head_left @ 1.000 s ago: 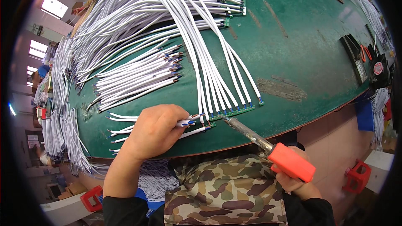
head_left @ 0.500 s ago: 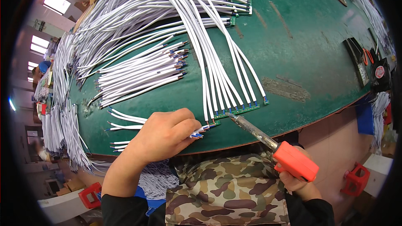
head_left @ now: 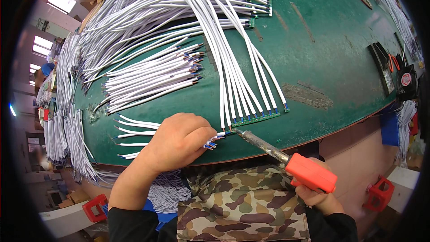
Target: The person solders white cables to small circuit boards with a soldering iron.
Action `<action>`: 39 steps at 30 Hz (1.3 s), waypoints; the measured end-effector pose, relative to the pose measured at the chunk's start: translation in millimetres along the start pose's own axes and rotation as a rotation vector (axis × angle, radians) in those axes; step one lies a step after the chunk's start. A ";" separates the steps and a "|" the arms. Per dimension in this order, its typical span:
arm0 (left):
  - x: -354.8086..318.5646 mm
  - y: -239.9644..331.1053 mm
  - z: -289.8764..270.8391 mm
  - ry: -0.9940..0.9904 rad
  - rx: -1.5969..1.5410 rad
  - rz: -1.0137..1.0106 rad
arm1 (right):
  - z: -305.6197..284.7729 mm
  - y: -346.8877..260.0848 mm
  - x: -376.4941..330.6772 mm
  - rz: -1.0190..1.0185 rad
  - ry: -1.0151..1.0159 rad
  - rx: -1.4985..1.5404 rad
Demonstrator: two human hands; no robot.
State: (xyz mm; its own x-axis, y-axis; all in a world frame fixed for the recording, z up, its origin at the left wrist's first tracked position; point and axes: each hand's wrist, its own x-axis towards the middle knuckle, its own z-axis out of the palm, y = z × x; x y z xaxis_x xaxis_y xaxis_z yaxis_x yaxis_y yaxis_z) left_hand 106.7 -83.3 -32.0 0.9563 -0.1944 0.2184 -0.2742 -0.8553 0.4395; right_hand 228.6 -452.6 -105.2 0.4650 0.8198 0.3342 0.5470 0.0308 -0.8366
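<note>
My left hand [head_left: 179, 141] is closed around several short white cables [head_left: 134, 125], whose stripped blue and brown ends poke out by the fingertips. One of these ends meets the left end of a narrow green circuit board strip [head_left: 257, 118]. White cables [head_left: 242, 80] run from that strip toward the far side of the table. My right hand [head_left: 316, 192] grips a soldering iron [head_left: 309, 172] with a red handle. Its metal tip points left and sits at the strip's left end, close to the cable end; whether it touches is too small to tell.
Loose white cables [head_left: 152, 76] lie in a pile beyond my left hand. A larger heap of cables [head_left: 134, 18] with green boards covers the far left of the green table [head_left: 322, 62]. Orange-handled pliers [head_left: 393, 62] and a small black fan [head_left: 406, 79] are at the right.
The soldering iron has moved left along the strip to its left end. The strip and its cables have shifted slightly right. My left hand has stayed almost in place.
</note>
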 end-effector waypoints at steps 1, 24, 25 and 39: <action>-1.1 0.2 0.7 -0.002 0.005 0.005 | -0.1 -1.8 1.8 0.005 -0.004 -0.004; -7.3 -2.0 6.7 0.083 0.041 0.082 | -0.7 -2.1 -2.0 0.030 -0.017 0.046; -8.4 -3.2 6.0 0.069 0.038 0.097 | -1.9 -1.9 -2.8 0.023 -0.028 0.026; -0.5 0.8 -3.5 0.044 0.252 0.203 | -2.4 0.9 -1.0 -0.021 0.032 0.022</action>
State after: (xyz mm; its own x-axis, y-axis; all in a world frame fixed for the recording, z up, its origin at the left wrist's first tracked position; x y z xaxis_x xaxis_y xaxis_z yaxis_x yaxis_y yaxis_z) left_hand 105.6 -82.2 -28.6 0.8781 -0.3569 0.3188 -0.4197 -0.8944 0.1546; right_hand 230.2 -454.8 -105.2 0.4761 0.8001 0.3649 0.5417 0.0601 -0.8384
